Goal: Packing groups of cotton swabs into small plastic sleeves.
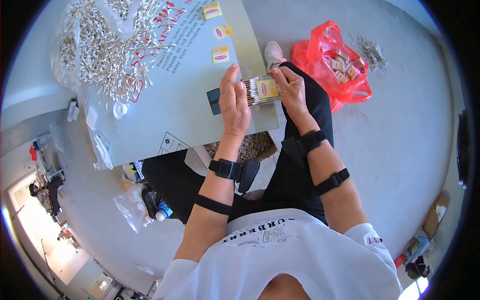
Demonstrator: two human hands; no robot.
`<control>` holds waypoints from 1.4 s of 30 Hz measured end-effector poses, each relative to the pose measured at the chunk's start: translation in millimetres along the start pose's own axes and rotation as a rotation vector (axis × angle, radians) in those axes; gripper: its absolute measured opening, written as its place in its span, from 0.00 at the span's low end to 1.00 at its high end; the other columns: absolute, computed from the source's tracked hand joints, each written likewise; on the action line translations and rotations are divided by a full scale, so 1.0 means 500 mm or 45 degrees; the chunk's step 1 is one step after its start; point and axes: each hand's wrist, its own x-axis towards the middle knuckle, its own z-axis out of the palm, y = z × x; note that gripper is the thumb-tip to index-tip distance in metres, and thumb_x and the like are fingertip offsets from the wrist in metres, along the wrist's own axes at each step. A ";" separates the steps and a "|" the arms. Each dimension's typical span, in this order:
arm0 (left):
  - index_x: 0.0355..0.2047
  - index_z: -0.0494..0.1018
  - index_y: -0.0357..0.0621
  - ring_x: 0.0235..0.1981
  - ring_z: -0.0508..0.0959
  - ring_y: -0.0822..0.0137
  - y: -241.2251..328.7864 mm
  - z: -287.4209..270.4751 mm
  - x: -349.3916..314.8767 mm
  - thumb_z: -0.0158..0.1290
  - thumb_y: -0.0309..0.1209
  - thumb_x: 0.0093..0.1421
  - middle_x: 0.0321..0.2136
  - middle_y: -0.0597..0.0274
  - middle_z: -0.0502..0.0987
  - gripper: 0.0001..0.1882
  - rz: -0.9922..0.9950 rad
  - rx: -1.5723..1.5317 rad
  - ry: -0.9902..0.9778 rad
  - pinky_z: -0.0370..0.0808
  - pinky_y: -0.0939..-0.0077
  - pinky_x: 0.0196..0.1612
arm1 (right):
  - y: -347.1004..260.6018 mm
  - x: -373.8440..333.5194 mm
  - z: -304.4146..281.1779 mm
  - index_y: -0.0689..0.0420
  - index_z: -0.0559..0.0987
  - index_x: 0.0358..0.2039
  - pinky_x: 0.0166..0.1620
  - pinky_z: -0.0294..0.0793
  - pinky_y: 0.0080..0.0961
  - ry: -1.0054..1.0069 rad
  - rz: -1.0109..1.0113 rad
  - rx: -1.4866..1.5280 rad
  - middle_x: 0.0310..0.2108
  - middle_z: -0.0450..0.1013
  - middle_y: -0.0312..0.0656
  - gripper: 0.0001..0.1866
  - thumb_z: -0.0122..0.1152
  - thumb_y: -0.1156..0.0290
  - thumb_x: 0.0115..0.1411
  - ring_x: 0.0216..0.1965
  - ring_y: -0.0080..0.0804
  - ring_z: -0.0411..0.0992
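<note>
A small pack of cotton swabs [253, 92] with a yellow-and-white label card [268, 88] lies sideways between my two hands, over the table's right edge. My right hand [292, 91] is closed on its right end, thumb on top. My left hand [234, 104] stands with fingers stretched up, its palm side against or very near the swab tips on the left end; the exact contact is hidden. Beside my left hand, a dark square [213, 101] lies on the table. Further back are yellow label cards [220, 55] in a column.
A large heap of loose cotton swabs [107, 55] in clear plastic covers the table's [165, 110] far left, near a white round roll [120, 110]. A red plastic bag [320, 65] holding packs sits on the floor right. Under the table edge is a box of swabs [255, 147].
</note>
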 end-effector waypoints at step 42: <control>0.58 0.60 0.31 0.62 0.62 0.52 0.008 0.074 0.007 0.39 0.48 0.69 0.60 0.43 0.62 0.31 -0.067 -0.512 0.126 0.55 0.60 0.66 | -0.010 -0.013 -0.013 0.56 0.77 0.23 0.16 0.58 0.18 0.165 0.574 0.406 0.16 0.69 0.28 0.20 0.60 0.52 0.62 0.16 0.17 0.67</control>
